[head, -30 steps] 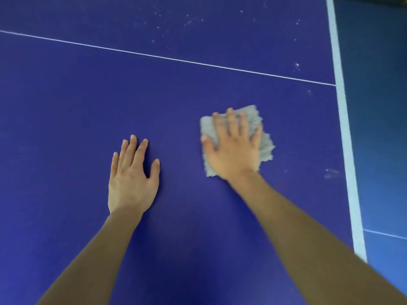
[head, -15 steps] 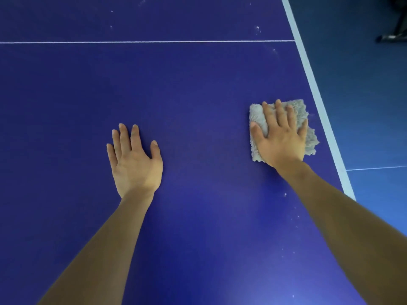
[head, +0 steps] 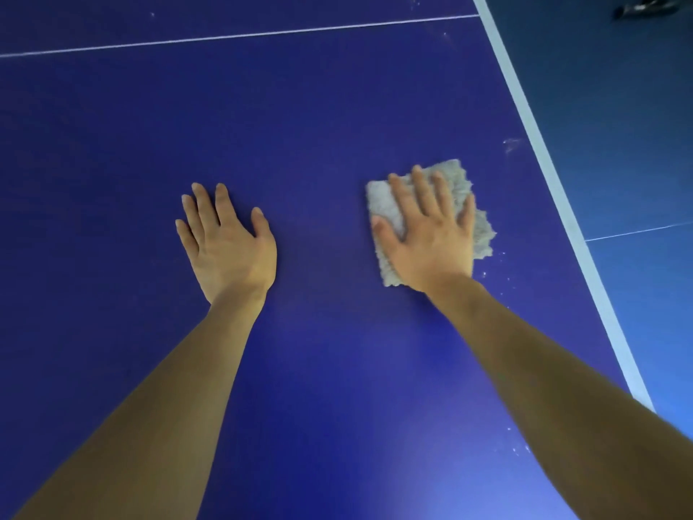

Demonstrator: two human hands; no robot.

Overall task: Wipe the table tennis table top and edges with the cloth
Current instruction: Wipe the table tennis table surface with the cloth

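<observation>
Observed: left hand (head: 228, 249) and right hand (head: 427, 242) both bare, with long slender fingers (head: 423, 197) and nails (head: 415, 170) trimmed short. The left forearm (head: 168, 388) and right forearm (head: 555, 388) are bare from wrist to the frame's lower edge, lean in build.

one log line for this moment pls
step: wipe top | right hand: flat on cloth | left hand: flat on table | dust smear: ahead of cloth

On your right you see a blue floor (head: 618, 106), darker far off and brighter near you, crossed by 1 thin white line (head: 637, 231). A dark, blurred object (head: 639, 9) lies at the top corner.
</observation>
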